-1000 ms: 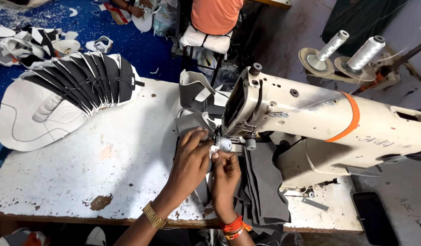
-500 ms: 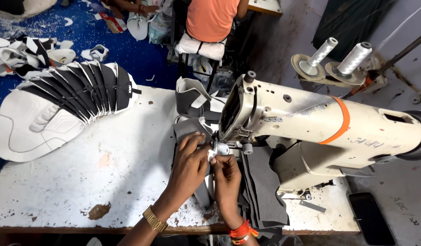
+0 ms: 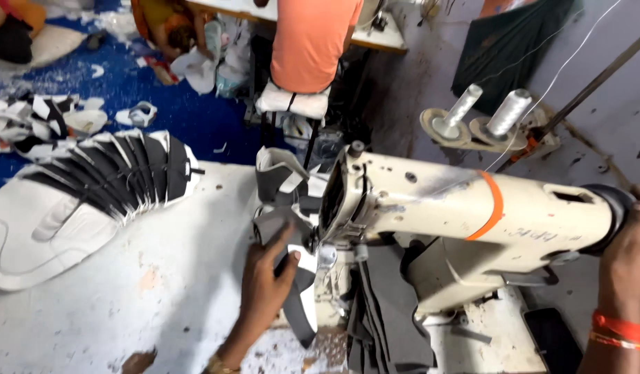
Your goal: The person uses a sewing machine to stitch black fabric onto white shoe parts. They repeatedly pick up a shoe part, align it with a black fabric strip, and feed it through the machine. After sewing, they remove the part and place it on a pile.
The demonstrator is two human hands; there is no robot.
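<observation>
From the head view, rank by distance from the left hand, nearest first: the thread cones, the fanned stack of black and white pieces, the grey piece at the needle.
From the left hand:
1. Grey piece, under its fingers at the needle.
2. Fanned stack, up and to the left on the table.
3. Thread cones, far right, behind the machine.

We saw a fanned stack of black and white cut pieces [image 3: 105, 183] lying on the worn white table [image 3: 126, 305], two thread cones [image 3: 486, 114] upright beyond the machine, a person in an orange shirt [image 3: 313, 41] seated farther off, and scattered scraps [image 3: 42, 118] on the blue floor [image 3: 195, 118].
</observation>
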